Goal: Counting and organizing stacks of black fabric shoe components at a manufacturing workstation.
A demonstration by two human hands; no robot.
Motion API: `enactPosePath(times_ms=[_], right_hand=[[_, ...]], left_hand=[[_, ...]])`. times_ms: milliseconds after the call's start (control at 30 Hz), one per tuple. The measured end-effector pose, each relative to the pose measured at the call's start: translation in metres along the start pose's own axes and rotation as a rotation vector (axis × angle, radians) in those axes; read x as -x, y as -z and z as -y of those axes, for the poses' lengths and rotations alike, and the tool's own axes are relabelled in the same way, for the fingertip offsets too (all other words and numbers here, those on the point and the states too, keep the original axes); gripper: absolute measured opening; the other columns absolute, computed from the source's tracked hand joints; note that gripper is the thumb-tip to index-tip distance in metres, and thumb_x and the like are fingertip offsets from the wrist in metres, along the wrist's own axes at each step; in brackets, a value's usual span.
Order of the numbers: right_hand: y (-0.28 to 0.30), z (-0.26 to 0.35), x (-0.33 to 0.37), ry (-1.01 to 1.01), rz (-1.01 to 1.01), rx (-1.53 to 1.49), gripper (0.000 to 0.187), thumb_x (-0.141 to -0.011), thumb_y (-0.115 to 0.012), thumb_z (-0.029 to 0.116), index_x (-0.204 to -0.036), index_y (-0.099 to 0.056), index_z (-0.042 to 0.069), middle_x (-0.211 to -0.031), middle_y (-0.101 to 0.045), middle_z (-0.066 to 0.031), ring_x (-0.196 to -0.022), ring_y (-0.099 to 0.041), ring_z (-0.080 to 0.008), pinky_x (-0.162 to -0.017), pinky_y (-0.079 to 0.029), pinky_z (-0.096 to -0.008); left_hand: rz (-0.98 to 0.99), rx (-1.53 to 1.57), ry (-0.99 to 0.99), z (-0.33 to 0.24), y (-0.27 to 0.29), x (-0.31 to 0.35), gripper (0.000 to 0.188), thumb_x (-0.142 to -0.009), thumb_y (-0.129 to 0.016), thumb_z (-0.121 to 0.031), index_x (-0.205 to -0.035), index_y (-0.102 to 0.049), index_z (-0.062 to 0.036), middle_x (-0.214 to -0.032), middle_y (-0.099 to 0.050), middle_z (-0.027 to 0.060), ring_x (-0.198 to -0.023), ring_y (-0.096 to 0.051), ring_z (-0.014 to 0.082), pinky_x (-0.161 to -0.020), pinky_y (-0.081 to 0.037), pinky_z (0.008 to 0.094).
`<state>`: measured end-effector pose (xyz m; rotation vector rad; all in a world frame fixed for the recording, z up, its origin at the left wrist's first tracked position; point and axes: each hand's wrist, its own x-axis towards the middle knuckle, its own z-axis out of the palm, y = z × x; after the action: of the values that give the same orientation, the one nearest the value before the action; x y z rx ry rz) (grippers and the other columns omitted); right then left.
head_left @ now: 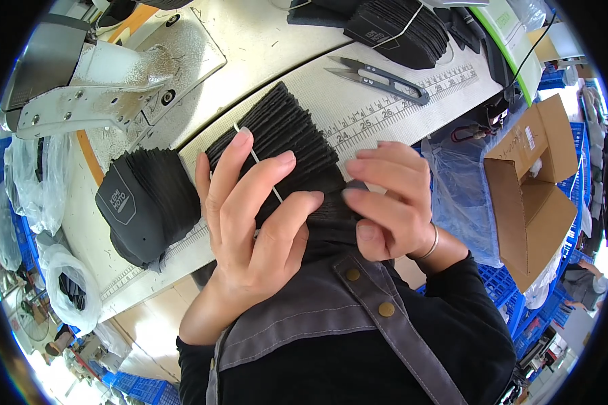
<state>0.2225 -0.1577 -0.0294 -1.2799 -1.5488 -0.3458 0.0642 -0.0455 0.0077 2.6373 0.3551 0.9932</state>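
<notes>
A bundle of black fabric pieces (284,125), fanned in a row with a white band around it, lies on the table edge in front of me. My left hand (250,216) rests over the bundle, its fingers spread and bent, some touching the pieces. At the bundle's near right end, my right hand (392,202) is curled, with a dark edge of a black fabric piece (357,184) showing between its fingers. Part of the bundle is hidden beneath both hands. Just left of my left hand stands a second stack of black shield-shaped pieces (148,202) with light printing.
Thread snips (385,77) lie beyond the bundle, near a printed ruler scale (385,116). More banded black pieces (398,30) sit at the far edge. A sewing machine (94,94) stands at the left. An open cardboard box (513,209) and plastic bags are at the right.
</notes>
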Motion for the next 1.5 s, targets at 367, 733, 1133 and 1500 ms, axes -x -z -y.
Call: enactPosePath(times_ms=[367, 733, 1133, 1500], right_hand=[[0.002, 0.002, -0.002, -0.212, 0.005, -0.046, 0.046, -0.068, -0.057, 0.006, -0.112, -0.063, -0.006, -0.111, -0.060, -0.0199, -0.094, -0.057, -0.0313, -0.081, -0.046, -0.0390], [-0.003, 0.006, -0.002, -0.268, 0.011, -0.160, 0.049, -0.067, -0.058, 0.006, -0.115, -0.062, -0.006, -0.109, -0.061, -0.0182, -0.090, -0.058, -0.0282, -0.079, -0.044, -0.0368], [-0.005, 0.004, 0.000, -0.230, -0.030, -0.220, 0.040, -0.068, -0.060, 0.005, -0.107, -0.062, -0.004, -0.109, -0.062, -0.0196, -0.090, -0.059, -0.0290, -0.077, -0.045, -0.0367], [-0.006, 0.001, -0.001, -0.254, -0.034, -0.300, 0.033, -0.070, -0.061, 0.002, -0.102, -0.062, -0.002, -0.108, -0.063, -0.0190, -0.088, -0.060, -0.0281, -0.075, -0.045, -0.0362]], left_hand=[[-0.156, -0.052, -0.108, 0.000, -0.011, 0.004, 0.015, -0.074, -0.073, -0.003, -0.087, -0.069, -0.0092, -0.106, -0.058, 0.0063, -0.109, -0.057, 0.0341, -0.106, -0.034, 0.0604], [-0.095, -0.039, -0.100, 0.002, -0.008, 0.003, 0.019, -0.077, -0.066, 0.001, -0.093, -0.068, -0.0091, -0.111, -0.063, 0.0072, -0.112, -0.056, 0.0337, -0.109, -0.030, 0.0597], [-0.095, -0.037, -0.083, 0.001, -0.008, 0.004, 0.030, -0.071, -0.063, 0.005, -0.096, -0.066, -0.0104, -0.110, -0.063, 0.0096, -0.113, -0.055, 0.0331, -0.110, -0.029, 0.0592], [-0.088, -0.037, -0.077, 0.001, -0.008, 0.004, 0.027, -0.074, -0.063, 0.003, -0.097, -0.065, -0.0108, -0.111, -0.062, 0.0095, -0.114, -0.055, 0.0331, -0.110, -0.029, 0.0585]])
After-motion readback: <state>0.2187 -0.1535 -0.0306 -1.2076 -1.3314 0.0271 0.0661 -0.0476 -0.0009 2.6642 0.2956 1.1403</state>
